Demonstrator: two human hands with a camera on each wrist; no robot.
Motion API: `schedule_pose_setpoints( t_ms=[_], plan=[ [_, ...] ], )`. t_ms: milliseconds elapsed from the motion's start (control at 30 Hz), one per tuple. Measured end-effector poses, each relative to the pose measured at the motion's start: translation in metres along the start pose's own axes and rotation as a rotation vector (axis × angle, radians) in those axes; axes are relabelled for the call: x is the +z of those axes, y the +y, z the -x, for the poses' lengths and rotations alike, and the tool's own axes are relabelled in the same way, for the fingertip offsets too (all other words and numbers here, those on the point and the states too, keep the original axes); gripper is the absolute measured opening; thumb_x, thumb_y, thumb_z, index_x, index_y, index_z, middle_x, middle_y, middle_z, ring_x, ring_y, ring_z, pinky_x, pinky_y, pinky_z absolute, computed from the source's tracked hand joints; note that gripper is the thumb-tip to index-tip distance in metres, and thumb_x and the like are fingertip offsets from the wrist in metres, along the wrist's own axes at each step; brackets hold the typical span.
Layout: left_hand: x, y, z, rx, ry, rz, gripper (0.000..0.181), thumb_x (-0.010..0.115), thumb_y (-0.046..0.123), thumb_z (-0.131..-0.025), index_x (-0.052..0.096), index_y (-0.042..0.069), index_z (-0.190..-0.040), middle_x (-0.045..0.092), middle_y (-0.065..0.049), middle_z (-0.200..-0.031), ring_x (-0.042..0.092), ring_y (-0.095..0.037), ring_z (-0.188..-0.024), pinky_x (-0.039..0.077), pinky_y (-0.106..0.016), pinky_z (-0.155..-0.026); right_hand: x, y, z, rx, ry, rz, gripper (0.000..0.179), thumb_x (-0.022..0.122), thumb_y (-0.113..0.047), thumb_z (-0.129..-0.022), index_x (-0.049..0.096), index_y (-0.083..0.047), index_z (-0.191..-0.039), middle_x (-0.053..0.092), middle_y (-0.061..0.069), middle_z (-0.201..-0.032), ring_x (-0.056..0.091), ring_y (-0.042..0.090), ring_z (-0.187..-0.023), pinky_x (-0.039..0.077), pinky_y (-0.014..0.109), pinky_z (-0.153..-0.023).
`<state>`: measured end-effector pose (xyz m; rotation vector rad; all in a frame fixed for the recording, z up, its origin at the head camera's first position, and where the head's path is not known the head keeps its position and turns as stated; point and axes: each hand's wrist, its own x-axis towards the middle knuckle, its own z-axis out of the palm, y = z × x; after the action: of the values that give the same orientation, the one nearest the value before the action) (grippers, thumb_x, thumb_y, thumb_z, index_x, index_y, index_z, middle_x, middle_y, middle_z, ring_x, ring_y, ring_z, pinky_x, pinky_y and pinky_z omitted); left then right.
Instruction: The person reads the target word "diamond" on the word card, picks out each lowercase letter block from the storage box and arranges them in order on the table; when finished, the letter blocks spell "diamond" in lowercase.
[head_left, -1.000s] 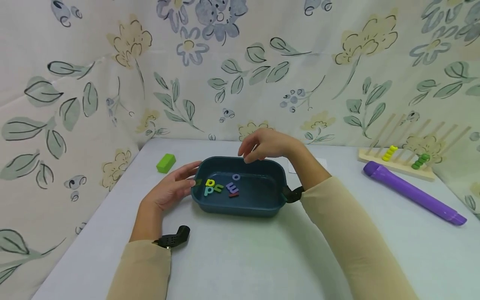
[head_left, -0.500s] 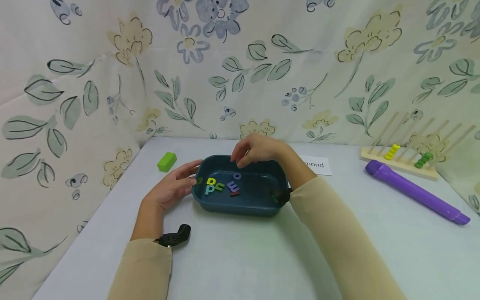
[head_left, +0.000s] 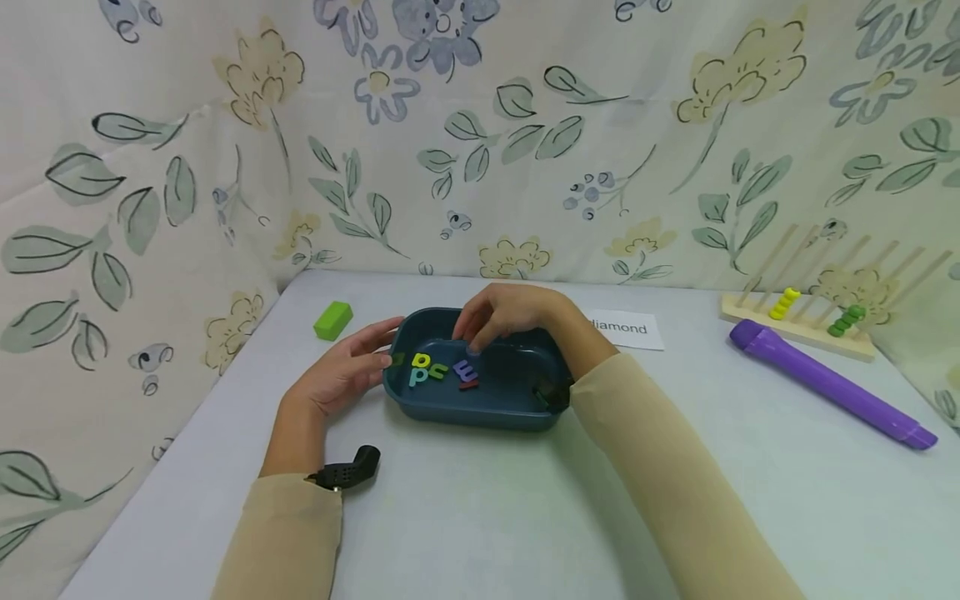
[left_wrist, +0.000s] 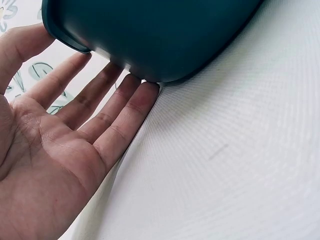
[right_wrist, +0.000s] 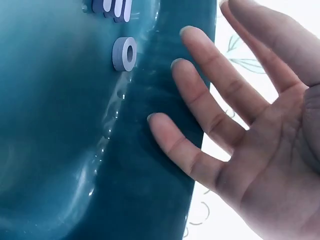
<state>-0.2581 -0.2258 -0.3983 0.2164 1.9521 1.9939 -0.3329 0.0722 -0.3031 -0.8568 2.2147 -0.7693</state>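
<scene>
In the head view, a dark teal tray (head_left: 480, 414) holds several small letters at its left half: a yellow one (head_left: 422, 360), a teal one (head_left: 417, 377), a green one (head_left: 438, 370), a purple m (head_left: 464, 370) and a thin red piece (head_left: 468, 386). My left hand (head_left: 341, 375) rests against the tray's left end, straight fingertips touching its side in the left wrist view, thumb by the rim. My right hand (head_left: 510, 315) reaches over the far rim into the tray. In the right wrist view, its loosely bent fingers hang apart from a purple letter o (right_wrist: 124, 54).
A green block (head_left: 333, 321) lies behind my left hand. Behind the right forearm is a white card (head_left: 630, 328) reading "diamond", its start partly covered. At right stand a wooden peg rack (head_left: 795, 327) with yellow and green beads and a purple tube (head_left: 832, 383).
My right hand has moved left and down into the tray, over the purple o, uncovering more of the card. The left hand stays at the tray's left end.
</scene>
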Motion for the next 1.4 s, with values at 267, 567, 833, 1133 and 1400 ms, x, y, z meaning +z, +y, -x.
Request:
schedule_pose_setpoints(
  t_ms=[267, 567, 833, 1133, 1400],
  plan=[
    [0.000, 0.002, 0.001, 0.002, -0.009, -0.005, 0.065, 0.060, 0.006, -0.100, 0.039, 0.021, -0.160, 0.032, -0.011, -0.166, 0.046, -0.029, -0.142, 0.054, -0.024, -0.100, 0.002, -0.005, -0.003, -0.024, -0.122, 0.054, 0.032, 0.077, -0.007, -0.089, 0.076, -0.010, -0.121, 0.072, 0.006, -0.124, 0.063, 0.019, -0.110, 0.052, 0.033, -0.098],
    [0.000, -0.002, 0.001, -0.003, -0.007, -0.006, 0.065, 0.060, 0.008, -0.100, 0.039, 0.022, -0.160, 0.032, -0.011, -0.166, 0.042, -0.032, -0.145, 0.053, -0.024, -0.100, 0.010, 0.004, -0.017, 0.020, -0.238, 0.059, 0.034, 0.075, 0.000, -0.088, 0.077, -0.011, -0.121, 0.067, 0.001, -0.095, 0.058, 0.015, -0.090, 0.050, 0.026, -0.078],
    [0.000, -0.001, -0.001, 0.002, -0.010, 0.002, 0.065, 0.060, 0.008, -0.100, 0.039, 0.022, -0.160, 0.033, -0.010, -0.164, 0.045, -0.029, -0.143, 0.053, -0.024, -0.100, 0.016, 0.005, -0.028, 0.091, -0.276, 0.089, 0.043, 0.073, 0.007, -0.087, 0.079, -0.019, -0.120, 0.060, -0.001, -0.089, 0.051, 0.014, -0.078, 0.041, 0.024, -0.064],
    [0.000, 0.001, -0.002, 0.009, -0.015, 0.005, 0.065, 0.060, 0.006, -0.100, 0.039, 0.020, -0.160, 0.032, -0.011, -0.164, 0.048, -0.024, -0.138, 0.054, -0.024, -0.100, 0.020, 0.004, -0.032, 0.115, -0.277, 0.117, 0.049, 0.071, 0.013, -0.084, 0.079, -0.021, -0.119, 0.055, -0.002, -0.089, 0.048, 0.014, -0.079, 0.039, 0.024, -0.063],
    [-0.001, 0.002, -0.001, 0.001, -0.010, 0.009, 0.066, 0.062, 0.007, -0.100, 0.039, 0.021, -0.160, 0.033, -0.010, -0.164, 0.048, -0.026, -0.139, 0.054, -0.024, -0.100, 0.025, 0.003, -0.033, 0.118, -0.261, 0.147, 0.048, 0.073, 0.013, -0.082, 0.080, -0.022, -0.115, 0.063, -0.002, -0.100, 0.050, 0.015, -0.092, 0.039, 0.027, -0.075]
  ],
)
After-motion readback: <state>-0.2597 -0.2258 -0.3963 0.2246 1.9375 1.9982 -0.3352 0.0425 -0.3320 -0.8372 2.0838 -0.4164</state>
